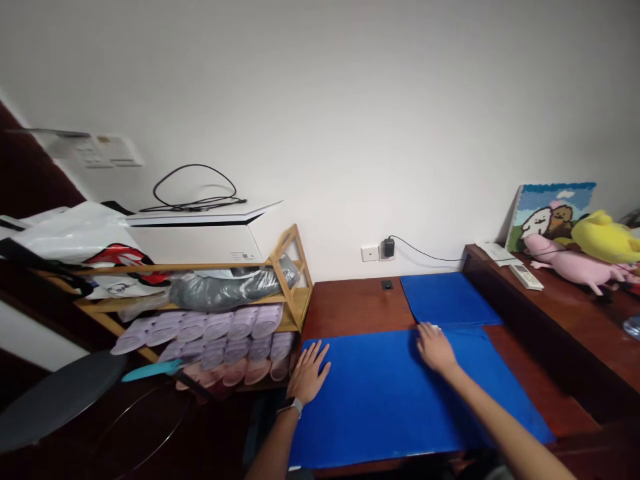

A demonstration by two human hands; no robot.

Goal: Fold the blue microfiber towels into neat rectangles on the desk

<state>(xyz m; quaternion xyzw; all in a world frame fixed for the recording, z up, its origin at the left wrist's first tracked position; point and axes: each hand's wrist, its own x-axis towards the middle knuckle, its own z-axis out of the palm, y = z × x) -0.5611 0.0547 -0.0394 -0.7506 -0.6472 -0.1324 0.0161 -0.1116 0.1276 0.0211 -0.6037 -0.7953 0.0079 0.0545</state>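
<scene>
A large blue mat (380, 407) lies on the reddish-brown wooden desk. Behind it is a smaller blue piece (450, 300), and the two meet near my right hand. My left hand (309, 375), with a watch on the wrist, rests open with fingers spread on the large mat's left edge. My right hand (436, 347) is closed, its fingers curled down at the mat's far edge, where the smaller piece begins. A small white bit (437, 327) shows beside its fingers. What the fingers hold, if anything, is hidden.
A wooden rack (295, 267) with several pale purple slippers (245, 320) and a white box (200, 243) stands at left. A black plug (389, 247) sits in the wall. At right, a raised ledge bears a remote (526, 277), a pink plush toy (570, 260) and a picture (550, 213).
</scene>
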